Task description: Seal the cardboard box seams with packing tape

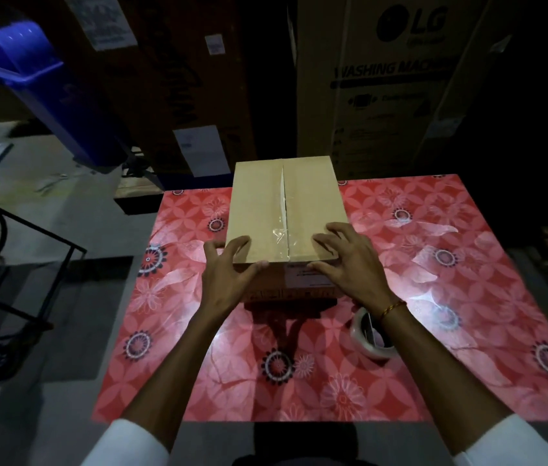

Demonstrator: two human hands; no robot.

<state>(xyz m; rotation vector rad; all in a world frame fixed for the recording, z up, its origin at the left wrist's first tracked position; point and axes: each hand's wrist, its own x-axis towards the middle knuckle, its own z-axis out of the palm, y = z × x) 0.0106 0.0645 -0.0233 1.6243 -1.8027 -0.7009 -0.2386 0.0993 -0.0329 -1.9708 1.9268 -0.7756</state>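
A closed brown cardboard box (259, 210) stands on a table with a red flowered cover (434, 297). Clear tape (283, 210) runs along its centre seam and looks wrinkled near the front edge. My left hand (228, 274) grips the box's near left corner, fingers spread over the top edge. My right hand (346, 260) rests on the near right corner, fingers spread over the top and front. A roll of clear packing tape (368, 334) lies on the table just under my right wrist.
A blue swing-lid bin (50, 82) stands at the back left. Large cartons, one a washing machine box (390, 82), rise behind the table. A black metal frame (6, 250) is on the left floor.
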